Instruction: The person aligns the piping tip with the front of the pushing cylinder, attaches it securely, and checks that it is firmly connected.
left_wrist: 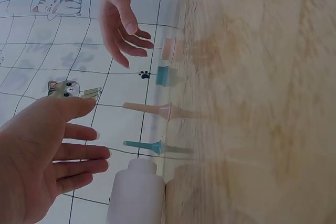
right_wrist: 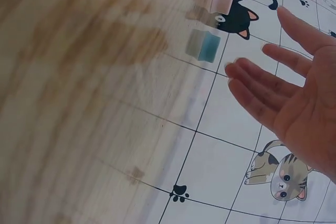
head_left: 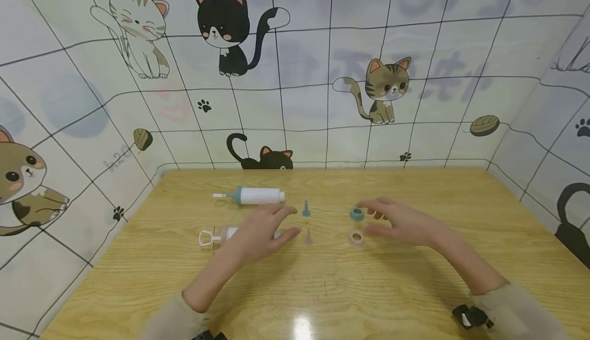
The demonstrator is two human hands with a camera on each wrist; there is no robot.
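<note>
My left hand (head_left: 260,231) hovers over the near white tube with a pale pink collar and a looped plunger handle (head_left: 209,238), hiding much of its barrel. Its fingers are spread and hold nothing. Just beyond lies another white tube (head_left: 260,195) with a teal collar. Right of that hand stand a teal nozzle (head_left: 306,209) and a pale pink nozzle (head_left: 308,237), both tips up. My right hand (head_left: 401,220) is empty, its fingers loosely bent. Its fingertips are close beside a teal ring cap (head_left: 357,213) and a pale pink ring cap (head_left: 356,238).
All of these lie on a wooden table (head_left: 322,289) with a glossy surface. Behind and at both sides rise walls (head_left: 304,84) with a grid and cartoon cats. A black device (head_left: 472,317) sits by the right sleeve.
</note>
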